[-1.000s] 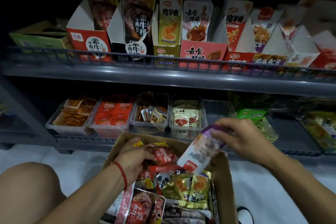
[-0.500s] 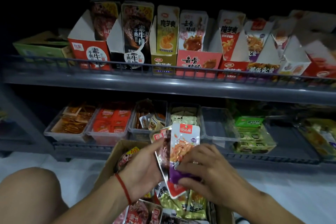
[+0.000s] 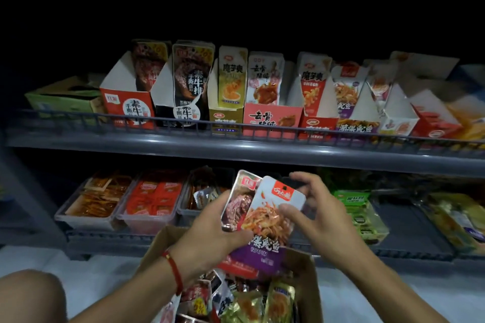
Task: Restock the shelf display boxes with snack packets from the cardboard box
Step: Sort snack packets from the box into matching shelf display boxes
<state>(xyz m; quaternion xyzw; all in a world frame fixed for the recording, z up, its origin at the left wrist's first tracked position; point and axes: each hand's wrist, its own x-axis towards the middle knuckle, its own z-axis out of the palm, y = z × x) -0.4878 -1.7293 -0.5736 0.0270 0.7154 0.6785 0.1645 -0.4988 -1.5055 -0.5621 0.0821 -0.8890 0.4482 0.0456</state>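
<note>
Two snack packets (image 3: 265,220) are gripped in the left hand (image 3: 210,238), top edge pinched by right hand (image 3: 312,207); light, slippery film, best held by edges.

A grey upper shelf (image 3: 236,149) crosses at 12 o'clock, a lower shelf (image 3: 409,252) at 3, pale floor (image 3: 91,278) at 8; darkness above.

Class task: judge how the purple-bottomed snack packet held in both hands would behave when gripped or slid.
The purple-bottomed packet is probably light: the left hand and right hand hold it by fingertips. Its glossy film likely slides easily against the packet behind. It stands flat, so semi-stiff, perhaps bendable.
</note>
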